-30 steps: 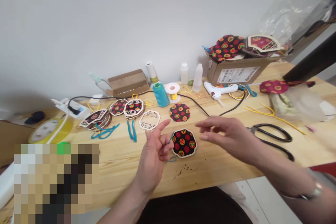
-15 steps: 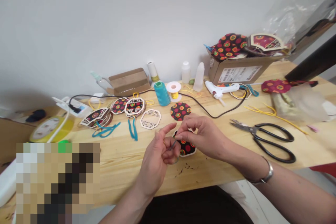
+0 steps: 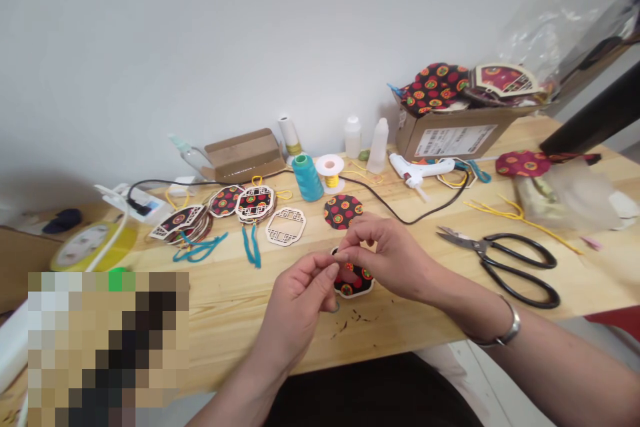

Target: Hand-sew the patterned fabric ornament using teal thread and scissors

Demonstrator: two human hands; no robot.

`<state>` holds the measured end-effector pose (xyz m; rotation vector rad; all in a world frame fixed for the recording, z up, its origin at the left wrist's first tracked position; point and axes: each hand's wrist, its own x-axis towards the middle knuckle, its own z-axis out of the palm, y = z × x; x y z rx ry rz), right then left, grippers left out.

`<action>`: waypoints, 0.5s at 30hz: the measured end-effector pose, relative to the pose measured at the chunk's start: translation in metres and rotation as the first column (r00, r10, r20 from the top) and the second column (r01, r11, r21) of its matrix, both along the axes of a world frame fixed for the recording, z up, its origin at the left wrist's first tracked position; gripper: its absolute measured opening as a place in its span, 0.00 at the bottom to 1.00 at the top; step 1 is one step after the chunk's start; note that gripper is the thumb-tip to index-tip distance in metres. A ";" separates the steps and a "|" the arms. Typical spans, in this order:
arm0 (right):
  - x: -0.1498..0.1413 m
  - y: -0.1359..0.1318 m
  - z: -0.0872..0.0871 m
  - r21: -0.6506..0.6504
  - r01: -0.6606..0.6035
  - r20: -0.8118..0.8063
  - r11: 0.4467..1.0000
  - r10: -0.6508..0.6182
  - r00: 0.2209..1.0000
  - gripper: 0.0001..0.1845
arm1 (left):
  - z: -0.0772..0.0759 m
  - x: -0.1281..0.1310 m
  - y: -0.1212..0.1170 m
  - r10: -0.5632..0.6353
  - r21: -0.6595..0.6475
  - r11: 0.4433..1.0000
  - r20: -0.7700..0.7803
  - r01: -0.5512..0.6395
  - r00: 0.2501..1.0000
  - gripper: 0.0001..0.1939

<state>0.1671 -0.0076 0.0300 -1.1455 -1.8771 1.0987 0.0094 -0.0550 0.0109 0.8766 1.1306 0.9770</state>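
Note:
My left hand [image 3: 303, 300] and my right hand [image 3: 387, 257] meet at their fingertips just above the wooden table [image 3: 240, 310]. Both pinch a thin teal cord [image 3: 334, 307], most of it hidden by the fingers. Right under the fingertips lies a wood-rimmed ornament [image 3: 353, 280] covered in black fabric with red and yellow dots. A loose fabric disc [image 3: 343, 211] of the same print lies behind it, and an empty wooden lattice frame [image 3: 285, 226] sits to its left.
Black scissors [image 3: 505, 259] lie at the right. A white glue gun [image 3: 419, 170], its black cable, a teal thread cone [image 3: 306, 178], a yellow cord spool [image 3: 330, 172] and two bottles stand at the back. Finished ornaments [image 3: 220, 210] are piled left; a cardboard box [image 3: 453, 133] holds fabric pieces.
My right hand came in from the right and closed on the cord at my left fingertips. My left forefinger, stretched out before, has folded down into a pinch.

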 end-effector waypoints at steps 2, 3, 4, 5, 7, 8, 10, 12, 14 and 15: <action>-0.001 0.000 0.000 0.005 0.006 0.017 1.000 -0.006 1.000 0.10 | -0.001 -0.001 0.000 0.001 0.006 1.000 -0.016 -0.001 1.000 0.07; -0.001 0.000 0.001 0.003 0.005 0.025 1.000 -0.005 1.000 0.09 | -0.002 -0.001 0.000 0.002 0.010 1.000 -0.019 -0.002 1.000 0.06; -0.001 0.002 0.002 0.001 -0.003 0.033 1.000 0.003 0.999 0.08 | -0.002 -0.002 0.001 0.009 0.016 1.000 -0.018 -0.008 1.000 0.06; 0.000 0.004 0.003 0.011 -0.010 0.041 1.000 0.009 0.999 0.08 | -0.002 -0.002 0.001 0.021 0.022 1.000 -0.016 -0.020 1.000 0.06; 0.002 0.012 0.005 0.107 -0.018 0.078 0.994 0.010 0.997 0.06 | -0.002 -0.003 0.002 0.063 0.032 0.998 -0.001 -0.063 0.998 0.05; 0.003 0.017 0.005 0.195 -0.022 0.128 0.981 -0.004 0.992 0.07 | -0.001 -0.004 0.003 0.088 0.034 0.995 0.014 -0.088 0.996 0.05; 0.005 0.031 0.004 0.384 -0.069 0.300 0.921 -0.054 0.952 0.09 | 0.000 -0.005 0.005 0.140 0.033 0.989 0.048 -0.141 0.989 0.06; 0.005 0.044 0.000 0.490 -0.217 0.495 0.844 -0.065 0.866 0.10 | 0.002 -0.006 0.007 0.184 0.026 0.982 0.070 -0.186 0.980 0.06; 0.003 0.054 -0.008 0.504 -0.380 0.627 0.776 -0.026 0.779 0.10 | 0.003 -0.007 0.008 0.213 0.018 0.976 0.079 -0.215 0.974 0.07; 0.001 0.058 -0.011 0.501 -0.446 0.663 0.742 0.002 0.748 0.09 | 0.003 -0.008 0.008 0.221 0.014 0.975 0.083 -0.223 0.972 0.07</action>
